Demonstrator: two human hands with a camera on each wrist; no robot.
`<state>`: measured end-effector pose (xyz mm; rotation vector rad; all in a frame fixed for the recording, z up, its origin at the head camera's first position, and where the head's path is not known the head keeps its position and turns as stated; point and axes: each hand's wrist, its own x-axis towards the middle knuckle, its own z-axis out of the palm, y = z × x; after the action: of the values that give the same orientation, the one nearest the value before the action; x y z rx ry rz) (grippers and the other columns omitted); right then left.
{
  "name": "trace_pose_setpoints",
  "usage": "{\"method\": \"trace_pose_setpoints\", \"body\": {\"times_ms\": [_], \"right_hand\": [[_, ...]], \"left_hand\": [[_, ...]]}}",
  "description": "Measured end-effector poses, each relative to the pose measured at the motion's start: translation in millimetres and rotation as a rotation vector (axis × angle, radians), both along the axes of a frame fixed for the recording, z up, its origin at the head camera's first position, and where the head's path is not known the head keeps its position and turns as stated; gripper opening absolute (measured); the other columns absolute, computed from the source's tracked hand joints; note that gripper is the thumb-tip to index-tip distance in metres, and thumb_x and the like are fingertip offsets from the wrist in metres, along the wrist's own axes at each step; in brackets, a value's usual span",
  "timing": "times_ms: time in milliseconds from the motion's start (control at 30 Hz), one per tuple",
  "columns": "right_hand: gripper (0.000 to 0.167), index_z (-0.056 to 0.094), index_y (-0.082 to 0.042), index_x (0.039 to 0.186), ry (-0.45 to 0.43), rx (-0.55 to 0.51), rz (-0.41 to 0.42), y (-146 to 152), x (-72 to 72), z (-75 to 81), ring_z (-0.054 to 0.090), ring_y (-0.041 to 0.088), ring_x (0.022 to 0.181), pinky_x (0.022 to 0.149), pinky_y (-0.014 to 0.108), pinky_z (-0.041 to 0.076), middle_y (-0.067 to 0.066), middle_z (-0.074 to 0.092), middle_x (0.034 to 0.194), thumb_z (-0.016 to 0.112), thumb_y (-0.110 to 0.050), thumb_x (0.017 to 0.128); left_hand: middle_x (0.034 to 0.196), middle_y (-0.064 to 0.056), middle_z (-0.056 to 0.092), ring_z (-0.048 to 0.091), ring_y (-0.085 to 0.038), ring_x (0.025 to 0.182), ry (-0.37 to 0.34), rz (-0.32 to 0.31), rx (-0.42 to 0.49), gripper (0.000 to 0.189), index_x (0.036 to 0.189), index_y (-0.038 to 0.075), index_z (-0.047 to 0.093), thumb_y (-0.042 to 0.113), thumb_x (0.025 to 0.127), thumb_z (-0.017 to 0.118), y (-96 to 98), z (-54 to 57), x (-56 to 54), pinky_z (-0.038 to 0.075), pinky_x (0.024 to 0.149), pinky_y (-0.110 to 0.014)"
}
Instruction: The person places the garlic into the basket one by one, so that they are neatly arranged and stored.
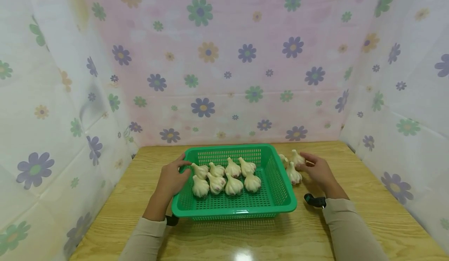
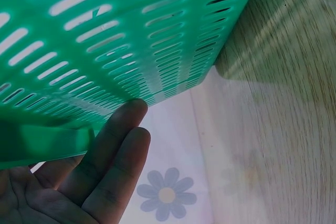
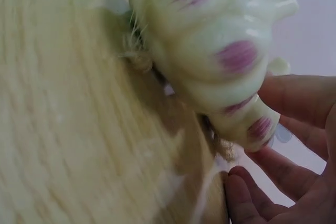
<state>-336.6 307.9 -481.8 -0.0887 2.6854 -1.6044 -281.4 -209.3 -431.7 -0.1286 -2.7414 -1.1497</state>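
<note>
Several pale garlic bulbs (image 1: 234,185) lie in two rows in a green slotted plastic basket (image 1: 242,213). My left hand (image 1: 172,178) holds the basket's left rim, with the index finger reaching over it; in the left wrist view, fingers (image 2: 118,169) lie along the outer wall. To the right of the basket, my right hand (image 1: 318,170) pinches one garlic bulb (image 1: 297,159) between thumb and fingers. Next to it on the table is another bulb (image 1: 294,174), which looms large with purple streaks in the right wrist view. A third bulb (image 1: 283,160) is partly hidden behind the basket rim.
The wood-grain table (image 1: 242,239) runs under the basket and both forearms. A flower-patterned cloth (image 1: 224,70) encloses the back and both sides. A black wrist device (image 1: 315,201) sits by the right wrist.
</note>
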Motion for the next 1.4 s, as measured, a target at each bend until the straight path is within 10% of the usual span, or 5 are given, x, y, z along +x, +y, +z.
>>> {"method": "trace_pose_setpoints", "body": {"times_ms": [1400], "right_hand": [[0.078, 0.048, -0.004, 0.151, 0.051, 0.035, -0.168, 10, 5.3, 6.0, 0.053, 0.044, 0.131, 0.092, 0.045, 0.057, 0.028, 0.05, 0.149, 0.071, -0.052, 0.095]], "left_hand": [[0.166, -0.005, 0.039, 0.026, -0.012, 0.039, 0.0, -0.002, -0.005, 0.038, 0.13, 0.014, 0.073, 0.021, 0.098, 0.055, -0.5, -0.7, -0.5, 0.031, 0.039, -0.022]]}}
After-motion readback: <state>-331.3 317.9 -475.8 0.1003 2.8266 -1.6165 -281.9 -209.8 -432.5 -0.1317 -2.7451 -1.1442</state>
